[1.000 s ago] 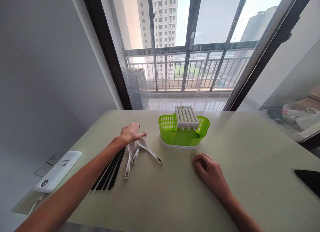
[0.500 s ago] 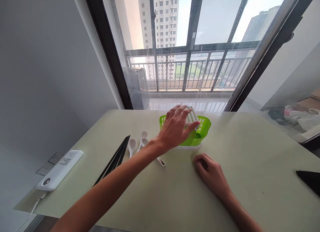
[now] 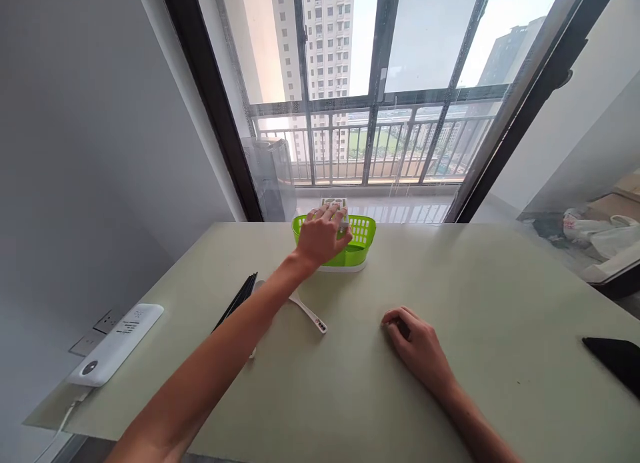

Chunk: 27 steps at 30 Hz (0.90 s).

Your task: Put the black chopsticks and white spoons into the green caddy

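At the far side of the table stands a green plastic basket [image 3: 364, 231] with slotted walls and a white base. My left hand [image 3: 320, 240] reaches over its left half, fingers bent around a white slotted insert [image 3: 334, 202] that stands up above the rim; the hand hides the insert's lower part. My right hand [image 3: 417, 340] rests on the table nearer to me, its fingers loosely curled in with nothing visible in them. Beneath my left forearm lie white spoons, partly covered, one with its handle [image 3: 313, 316] showing, and a bundle of black chopsticks [image 3: 240, 295].
A white power strip [image 3: 120, 343] with a cable lies along the table's left edge. At the right edge lies a flat black object [image 3: 615, 360]. Behind the table [image 3: 480, 303] is a glass sliding door, with a wall on the left.
My left hand, the basket and the white insert have moved left and away from me. The insert now stands more upright. My right hand stays on the table.
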Motion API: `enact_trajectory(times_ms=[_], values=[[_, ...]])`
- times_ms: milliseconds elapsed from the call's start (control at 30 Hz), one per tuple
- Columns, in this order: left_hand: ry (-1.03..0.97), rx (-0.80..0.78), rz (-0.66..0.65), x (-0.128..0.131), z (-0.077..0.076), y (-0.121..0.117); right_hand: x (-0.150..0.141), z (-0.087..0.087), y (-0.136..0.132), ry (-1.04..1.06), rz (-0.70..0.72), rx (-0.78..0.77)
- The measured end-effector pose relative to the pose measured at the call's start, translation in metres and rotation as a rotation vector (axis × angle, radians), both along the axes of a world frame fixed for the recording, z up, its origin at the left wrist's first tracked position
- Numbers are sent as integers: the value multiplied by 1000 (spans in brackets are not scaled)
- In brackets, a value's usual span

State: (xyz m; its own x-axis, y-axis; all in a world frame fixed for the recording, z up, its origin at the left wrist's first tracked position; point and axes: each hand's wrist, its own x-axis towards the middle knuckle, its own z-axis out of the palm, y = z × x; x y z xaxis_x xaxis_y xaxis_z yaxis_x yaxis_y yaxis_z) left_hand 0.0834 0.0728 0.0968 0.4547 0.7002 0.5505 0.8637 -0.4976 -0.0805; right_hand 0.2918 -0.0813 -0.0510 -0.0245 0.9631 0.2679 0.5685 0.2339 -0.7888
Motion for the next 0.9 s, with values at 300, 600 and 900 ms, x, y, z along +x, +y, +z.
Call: enact_trajectory(times_ms=[300,600,900], values=[[-70,-38,216,-98,12,10,0,1,0,-16,2,-17],[-91,-10,271,-140,17,1,-2,5,-2,-10,-7,-3],[-248,-17,-40,-65,-15,-51,-1,4,-2,-32,-13,7]])
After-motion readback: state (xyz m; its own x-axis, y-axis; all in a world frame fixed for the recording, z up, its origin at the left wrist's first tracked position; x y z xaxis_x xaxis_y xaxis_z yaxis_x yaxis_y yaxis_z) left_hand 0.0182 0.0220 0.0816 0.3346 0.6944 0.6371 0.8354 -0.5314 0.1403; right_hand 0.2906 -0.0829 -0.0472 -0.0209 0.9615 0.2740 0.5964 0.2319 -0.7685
